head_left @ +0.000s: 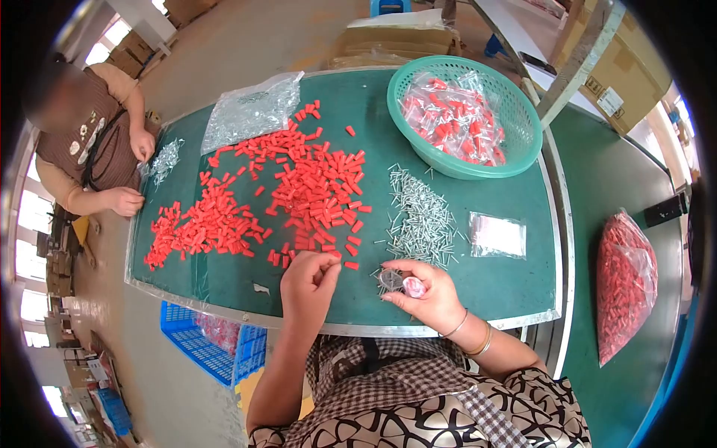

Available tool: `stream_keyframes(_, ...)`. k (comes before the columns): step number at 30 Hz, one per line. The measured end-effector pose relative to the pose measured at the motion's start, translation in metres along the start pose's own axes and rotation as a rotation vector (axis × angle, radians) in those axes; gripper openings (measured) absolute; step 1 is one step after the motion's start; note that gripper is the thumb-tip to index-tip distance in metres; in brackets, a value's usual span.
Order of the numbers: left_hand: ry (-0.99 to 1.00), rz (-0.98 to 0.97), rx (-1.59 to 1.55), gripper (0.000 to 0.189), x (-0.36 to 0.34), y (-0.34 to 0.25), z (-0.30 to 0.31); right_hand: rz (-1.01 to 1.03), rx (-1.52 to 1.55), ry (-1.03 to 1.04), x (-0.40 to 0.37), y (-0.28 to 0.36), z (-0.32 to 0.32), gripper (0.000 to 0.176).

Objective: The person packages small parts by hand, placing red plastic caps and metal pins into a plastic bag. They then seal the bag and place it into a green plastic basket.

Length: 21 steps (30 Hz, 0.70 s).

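Observation:
Near the front edge of the green table [366,306], my left hand [310,287] is closed in a pinch on a red plastic piece [331,254], beside the big pile of red pieces [317,187]. My right hand [426,295] is curled around a small clear plastic bag [391,280], whose mouth faces left. Something red and white [414,287] shows in the bag between thumb and fingers. Just beyond that hand lies a heap of silver screws [422,220]. To its right is a stack of flat clear bags [497,235].
A green basket [416,149] of filled bags stands at the back right. Clear plastic sheeting [250,112] lies at the back left. Another person [89,142] works at the left end beside small metal parts [166,160]. A large red bag [626,287] lies far right.

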State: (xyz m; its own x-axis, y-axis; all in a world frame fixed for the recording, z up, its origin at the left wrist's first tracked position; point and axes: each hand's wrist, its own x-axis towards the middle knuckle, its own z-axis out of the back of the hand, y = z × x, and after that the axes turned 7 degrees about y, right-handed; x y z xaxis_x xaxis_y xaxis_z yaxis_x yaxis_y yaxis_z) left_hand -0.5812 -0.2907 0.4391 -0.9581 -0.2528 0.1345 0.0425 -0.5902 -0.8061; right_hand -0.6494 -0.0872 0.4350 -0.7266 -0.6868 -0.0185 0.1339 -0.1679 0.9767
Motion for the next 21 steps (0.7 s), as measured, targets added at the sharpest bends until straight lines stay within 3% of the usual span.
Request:
stream_keyframes(2, 0.099, 0.083, 0.226, 0.027, -0.004, -0.001, 0.004, 0.016, 0.015, 0.0, 0.001, -0.003, -0.002, 0.042)
stream_keyframes(5, 0.085, -0.101, 0.448, 0.032, -0.004, 0.002, -0.005, 0.025, -0.01, 0.013, 0.002, -0.006, -0.005, 0.043)
stream_keyframes(15, 0.142, -0.275, 0.605, 0.028, 0.017, 0.011, -0.02, 0.002, -0.037, 0.022, 0.002, -0.012, -0.004, 0.044)
stream_keyframes(21, 0.283, -0.354, 0.666, 0.022, 0.03, 0.002, -0.015, 0.005, -0.038, 0.025, 0.003, -0.009, -0.005, 0.045)
